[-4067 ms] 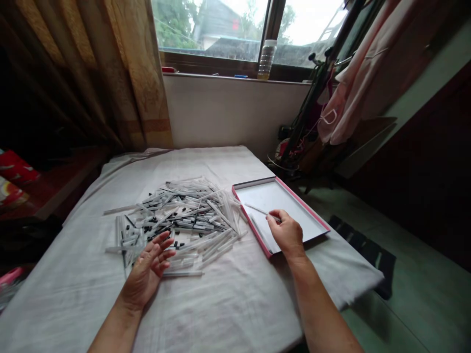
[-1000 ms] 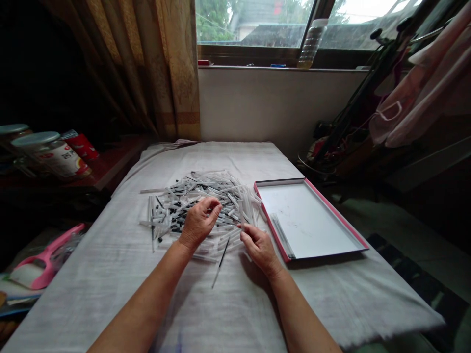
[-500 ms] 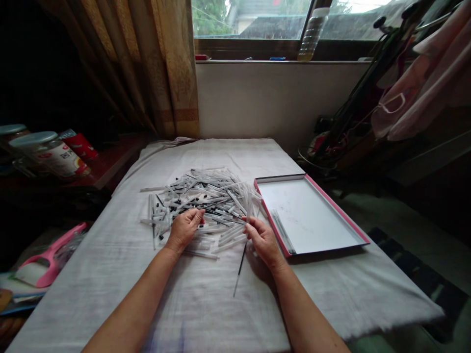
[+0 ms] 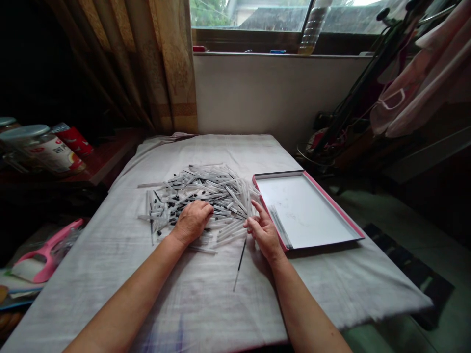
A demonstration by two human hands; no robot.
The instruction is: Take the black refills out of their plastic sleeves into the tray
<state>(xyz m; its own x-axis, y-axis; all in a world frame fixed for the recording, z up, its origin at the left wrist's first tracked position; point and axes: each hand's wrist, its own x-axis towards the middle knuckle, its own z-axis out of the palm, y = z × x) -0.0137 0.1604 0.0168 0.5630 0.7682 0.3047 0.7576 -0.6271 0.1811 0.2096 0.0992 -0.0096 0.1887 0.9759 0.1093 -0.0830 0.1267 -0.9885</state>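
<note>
The pile of tubes (image 4: pixel 206 191) is see-through with little black bits. The cloth (image 4: pixel 221 309) under the pile is plain grey-white. Right of the pile, the tray (image 4: pixel 312 215) is white inside with a pink edge. In front of the pile, the thin stick (image 4: pixel 239 262) is black. Behind the pile, the curtain (image 4: pixel 172 63) is gold-brown with a faint swirly pattern.

The person is holding both bare arms stretched forward, the left forearm (image 4: pixel 132 294) and right forearm (image 4: pixel 301 304) angling inward. The left hand (image 4: pixel 192 220) is lying palm down, knuckles up, its fingers curling under out of sight. The right hand (image 4: pixel 262 230) is resting near it, apart, with the thumb side up and the fingers pointing forward and leftward, loosely together.
</note>
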